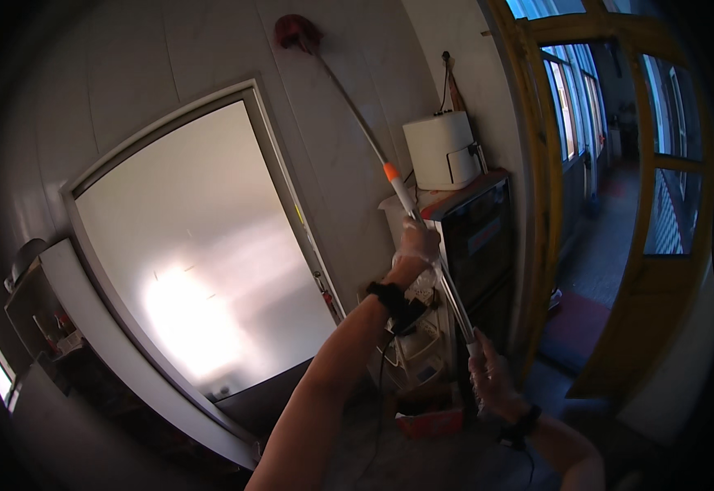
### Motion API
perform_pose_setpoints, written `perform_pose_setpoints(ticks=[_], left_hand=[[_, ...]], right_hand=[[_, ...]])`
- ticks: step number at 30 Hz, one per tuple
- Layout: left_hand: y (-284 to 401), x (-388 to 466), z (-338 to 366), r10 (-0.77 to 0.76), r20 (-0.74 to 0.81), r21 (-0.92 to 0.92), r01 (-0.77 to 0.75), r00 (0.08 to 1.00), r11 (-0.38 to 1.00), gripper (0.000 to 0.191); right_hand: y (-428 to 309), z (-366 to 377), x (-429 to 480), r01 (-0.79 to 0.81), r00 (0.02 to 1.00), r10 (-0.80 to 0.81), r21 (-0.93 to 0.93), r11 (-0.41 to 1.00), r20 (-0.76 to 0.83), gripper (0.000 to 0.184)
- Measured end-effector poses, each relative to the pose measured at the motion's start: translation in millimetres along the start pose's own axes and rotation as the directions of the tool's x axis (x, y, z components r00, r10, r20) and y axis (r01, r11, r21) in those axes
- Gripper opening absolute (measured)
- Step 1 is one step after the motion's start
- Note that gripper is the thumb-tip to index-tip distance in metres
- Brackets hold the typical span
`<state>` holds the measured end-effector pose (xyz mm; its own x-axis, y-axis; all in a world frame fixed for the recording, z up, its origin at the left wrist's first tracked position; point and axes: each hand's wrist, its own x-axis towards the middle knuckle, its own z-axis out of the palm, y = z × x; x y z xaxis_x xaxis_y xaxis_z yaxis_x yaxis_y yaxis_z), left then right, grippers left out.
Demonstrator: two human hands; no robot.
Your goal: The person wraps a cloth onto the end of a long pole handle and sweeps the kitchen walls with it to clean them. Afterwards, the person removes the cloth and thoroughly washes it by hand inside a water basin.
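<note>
A long metal telescopic pole [360, 119] with an orange collar runs up and to the left. At its top a dark red mop or duster head [297, 34] lies against or close to the panelled wall, above and right of the frosted door pane. My left hand [418, 245], in a clear plastic glove, is closed round the pole's middle, below the collar. Lower down, my right hand [493, 377], gloved likewise, holds the pole near its bottom end. Both wrists wear black bands.
A white air fryer [439, 150] stands on a dark cabinet [476, 230] beside the pole. Left is a door with a frosted pane [191, 245], then a shelf unit [25, 288]. At right, a yellow wooden door frame [544, 215] opens onto a corridor. A red box [430, 423] sits low down.
</note>
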<state>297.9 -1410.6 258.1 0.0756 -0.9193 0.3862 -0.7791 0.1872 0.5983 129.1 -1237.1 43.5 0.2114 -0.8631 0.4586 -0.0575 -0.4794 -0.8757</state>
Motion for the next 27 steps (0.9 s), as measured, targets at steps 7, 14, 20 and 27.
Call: perform_pose_setpoints(ticks=[7, 14, 20, 27], left_hand=[[55, 103, -79, 0.139, -0.017, -0.376, -0.135, 0.99, 0.917, 0.053], [69, 53, -136, 0.256, 0.078, -0.521, -0.18, 0.964, 0.834, 0.06], [-16, 80, -210, 0.284, -0.014, -0.461, -0.258, 0.959, 0.849, 0.068], [-84, 85, -252, 0.25, -0.124, -0.496, -0.279, 0.96, 0.822, 0.057]], right_hand=[[-82, -2, 143, 0.38, 0.83, -0.496, -0.392, 0.838, -0.254, 0.043], [-183, -31, 296, 0.449, 0.693, -0.661, -0.545, 0.708, -0.287, 0.037], [-307, -9, 383, 0.327, 0.817, -0.535, -0.592, 0.736, -0.215, 0.035], [-368, -31, 452, 0.345, 0.763, -0.645, -0.811, 0.472, -0.05, 0.041]])
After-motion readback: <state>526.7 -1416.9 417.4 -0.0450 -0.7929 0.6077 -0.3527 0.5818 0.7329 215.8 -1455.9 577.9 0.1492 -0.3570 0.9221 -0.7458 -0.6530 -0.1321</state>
